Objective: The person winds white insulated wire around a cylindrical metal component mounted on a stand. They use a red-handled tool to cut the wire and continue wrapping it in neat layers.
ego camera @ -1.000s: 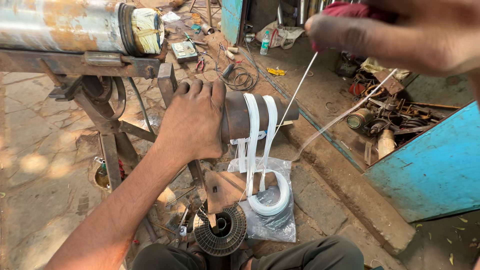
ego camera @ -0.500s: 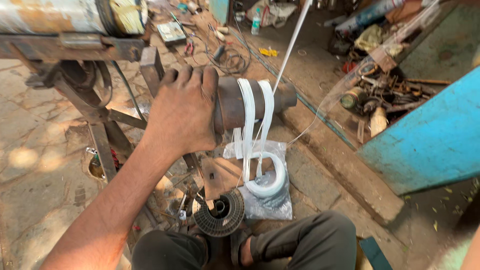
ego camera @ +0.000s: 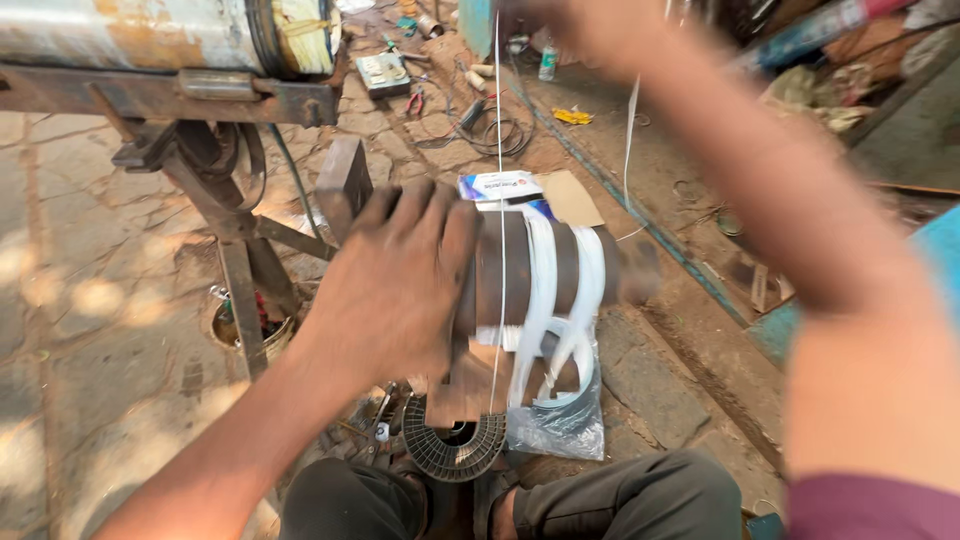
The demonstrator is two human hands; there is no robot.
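Gripping dark cylinder (ego camera: 530, 270) with left hand (ego camera: 400, 280), white tape (ego camera: 545, 290) wrapped round

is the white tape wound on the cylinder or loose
Wound on: white tape crosses the dark cylinder in bands, under the left hand, and trails down to a coil.

My left hand (ego camera: 395, 285) grips the dark metal cylinder (ego camera: 530, 270); my blurred right hand (ego camera: 560, 25) holds white tape (ego camera: 545, 290) wrapped around it.
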